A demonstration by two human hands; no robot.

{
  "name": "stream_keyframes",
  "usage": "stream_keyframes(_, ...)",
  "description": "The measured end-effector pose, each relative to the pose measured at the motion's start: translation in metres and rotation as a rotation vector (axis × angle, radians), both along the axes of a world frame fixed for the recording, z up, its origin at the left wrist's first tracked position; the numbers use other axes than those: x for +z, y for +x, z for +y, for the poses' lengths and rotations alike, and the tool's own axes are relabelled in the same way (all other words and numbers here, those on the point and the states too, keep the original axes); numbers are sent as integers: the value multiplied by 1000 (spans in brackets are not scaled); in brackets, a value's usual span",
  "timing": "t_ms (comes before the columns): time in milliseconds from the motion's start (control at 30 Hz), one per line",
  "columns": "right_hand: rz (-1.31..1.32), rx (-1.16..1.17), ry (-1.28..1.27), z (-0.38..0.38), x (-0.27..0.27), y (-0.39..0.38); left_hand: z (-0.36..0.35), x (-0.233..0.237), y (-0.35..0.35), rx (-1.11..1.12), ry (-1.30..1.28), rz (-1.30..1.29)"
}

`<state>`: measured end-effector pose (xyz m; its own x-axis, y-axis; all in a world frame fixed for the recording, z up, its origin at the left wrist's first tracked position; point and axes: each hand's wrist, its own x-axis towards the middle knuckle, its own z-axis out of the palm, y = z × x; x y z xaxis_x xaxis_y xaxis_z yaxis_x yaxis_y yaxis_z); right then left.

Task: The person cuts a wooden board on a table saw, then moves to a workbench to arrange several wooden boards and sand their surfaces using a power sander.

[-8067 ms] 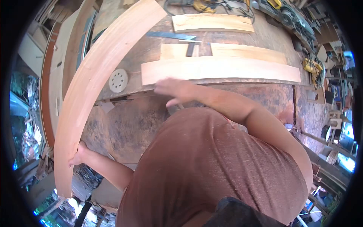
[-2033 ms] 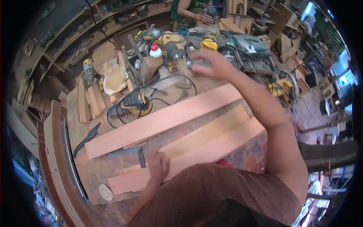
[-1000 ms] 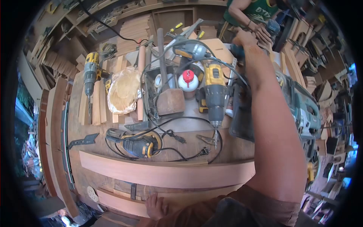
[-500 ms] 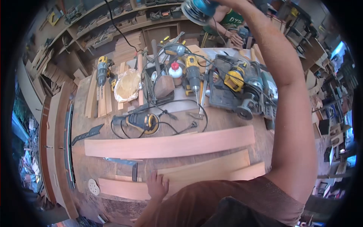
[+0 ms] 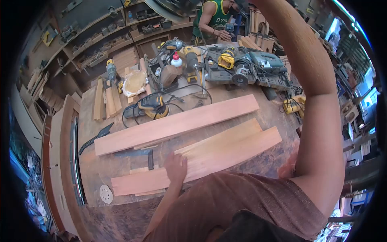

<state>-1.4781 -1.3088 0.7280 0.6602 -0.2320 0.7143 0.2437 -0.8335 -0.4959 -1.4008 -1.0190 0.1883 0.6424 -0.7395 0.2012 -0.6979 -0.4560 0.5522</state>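
The loosely spread left hand (image 5: pixel 176 167) rests on the long, pale-pink wooden board (image 5: pixel 234 151), whose ends lie toward eight-thirty and two-thirty from it.

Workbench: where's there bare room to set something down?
Left, between the sanding disc and the black curved piece; right, between the end of the farther board and the rightmost yellow tool. Crowded: the far side, with jigsaw, drill and white bottle.
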Motion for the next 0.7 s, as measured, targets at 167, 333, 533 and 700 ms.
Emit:
stream_keyframes(167,146,-49,73,39,-37,-30,1,3,2,-48,-94,4)
stream_keyframes(333,210,18,119,60,-132,-74,10,2,3,-77,-154,21)
stream_keyframes(533,263,-85,4,74,-263,-130,34,9,-6,-120,-272,39)
stream_keyframes(700,343,-65,2,60,-330,-155,46,11,-42,-74,-218,-22)
